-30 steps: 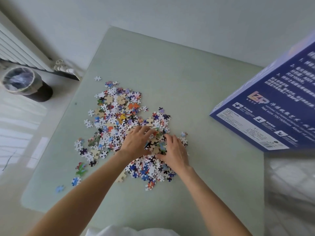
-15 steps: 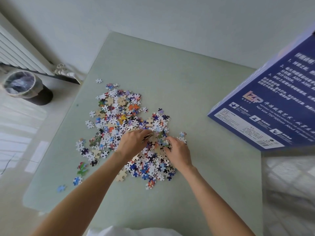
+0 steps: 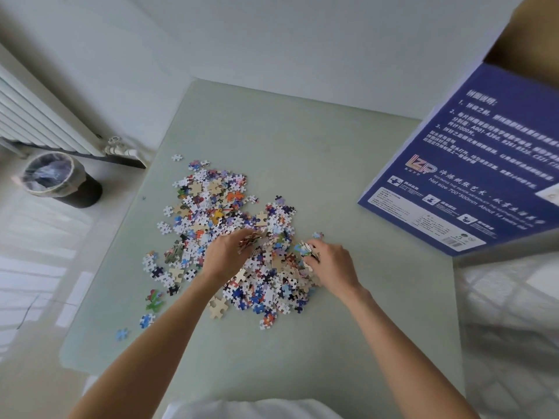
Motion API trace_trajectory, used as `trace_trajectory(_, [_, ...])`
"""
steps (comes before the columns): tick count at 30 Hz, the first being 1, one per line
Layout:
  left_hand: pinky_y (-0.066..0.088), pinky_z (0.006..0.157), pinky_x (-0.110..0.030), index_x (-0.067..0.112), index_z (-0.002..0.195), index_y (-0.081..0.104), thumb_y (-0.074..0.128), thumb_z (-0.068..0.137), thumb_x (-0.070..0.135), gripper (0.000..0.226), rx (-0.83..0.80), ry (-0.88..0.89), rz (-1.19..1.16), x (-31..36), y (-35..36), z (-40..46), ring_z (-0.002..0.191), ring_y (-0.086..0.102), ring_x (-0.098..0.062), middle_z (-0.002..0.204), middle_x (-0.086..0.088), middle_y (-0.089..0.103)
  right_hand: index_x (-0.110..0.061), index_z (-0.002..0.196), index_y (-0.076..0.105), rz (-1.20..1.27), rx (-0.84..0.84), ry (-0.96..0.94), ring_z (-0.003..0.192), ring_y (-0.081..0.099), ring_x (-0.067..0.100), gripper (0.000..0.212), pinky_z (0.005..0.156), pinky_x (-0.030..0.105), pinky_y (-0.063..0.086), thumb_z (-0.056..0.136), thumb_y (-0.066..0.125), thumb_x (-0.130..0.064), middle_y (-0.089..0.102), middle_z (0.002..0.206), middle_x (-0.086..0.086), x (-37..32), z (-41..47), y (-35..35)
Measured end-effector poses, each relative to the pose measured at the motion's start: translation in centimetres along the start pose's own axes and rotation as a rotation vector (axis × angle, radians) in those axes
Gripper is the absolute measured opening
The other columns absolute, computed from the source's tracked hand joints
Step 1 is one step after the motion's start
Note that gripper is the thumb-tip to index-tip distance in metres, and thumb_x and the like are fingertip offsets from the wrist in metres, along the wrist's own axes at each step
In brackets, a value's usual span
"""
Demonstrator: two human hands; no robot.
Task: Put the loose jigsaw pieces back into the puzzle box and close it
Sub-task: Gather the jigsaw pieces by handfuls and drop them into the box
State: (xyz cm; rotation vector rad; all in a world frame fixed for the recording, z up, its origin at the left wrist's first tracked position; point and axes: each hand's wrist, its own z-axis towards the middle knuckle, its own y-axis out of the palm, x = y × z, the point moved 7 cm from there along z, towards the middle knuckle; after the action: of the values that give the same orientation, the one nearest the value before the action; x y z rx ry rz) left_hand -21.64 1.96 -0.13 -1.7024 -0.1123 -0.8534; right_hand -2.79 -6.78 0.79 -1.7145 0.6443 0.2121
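- We see the jigsaw pieces (image 3: pixel 223 225) heaped loose on the pale green table (image 3: pixel 302 146); we use that heap as landmark.
- Left hand (image 3: pixel 225 255) sits at the heap's near middle, fingers curled round a small clutch of pieces.
- Right hand (image 3: pixel 331 264) is at the heap's right edge, fingers pinching a few pieces; hands are apart.
- Puzzle box (image 3: pixel 472 164), blue with white print, is well right of the heap, brown inside showing at its top.
- Stray pieces lie left of and nearer than the heap.
- Bin (image 3: pixel 57 179) and radiator (image 3: pixel 39 119) are far left of the heap, off the table.
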Motion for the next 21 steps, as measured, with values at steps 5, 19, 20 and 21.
trace_trajectory(5, [0.037,0.045,-0.009,0.022,0.112,0.065,0.067,0.085,0.018,0.028,0.007,0.213,0.142,4.0,-1.0,0.1,0.054,0.063,-0.007,0.086,0.004,0.074,-0.018,0.113,0.064,0.097,0.048,-0.041,0.052,0.039,0.008,0.03,0.06,0.024,0.033,0.085,0.067,-0.027,0.058,0.063,-0.011,0.2,-2.7,-7.0])
trace_trajectory(19, [0.048,0.071,-0.022,0.025,0.115,0.061,0.061,0.086,0.024,0.029,0.324,0.682,-0.168,29.6,-10.7,6.1,0.085,0.064,-0.009,0.099,0.008,0.071,-0.011,0.108,0.066,0.046,0.895,-0.256,0.076,0.052,-0.006,0.026,0.07,0.003,0.035,0.085,0.067,-0.022,0.063,0.091,-0.009,5.4,-7.2,-39.8])
trace_trajectory(20, [0.048,0.071,-0.021,0.023,0.115,0.061,0.06,0.087,0.025,0.029,0.335,0.71,-0.187,31.1,-11.2,6.7,0.085,0.063,-0.009,0.1,0.007,0.071,-0.013,0.108,0.067,-0.006,0.896,-0.24,0.076,0.052,-0.002,0.025,0.069,0.007,0.036,0.085,0.067,-0.023,0.066,0.09,-0.006,6.1,-6.7,-40.2])
trace_trajectory(21, [0.048,0.07,-0.021,0.022,0.116,0.061,0.059,0.088,0.027,0.029,0.338,0.742,-0.203,32.5,-11.5,7.1,0.086,0.063,-0.009,0.101,0.007,0.07,-0.015,0.107,0.068,-0.038,0.882,-0.223,0.076,0.055,0.001,0.024,0.069,0.012,0.038,0.085,0.067,-0.023,0.069,0.091,-0.002,6.9,-6.2,-40.4])
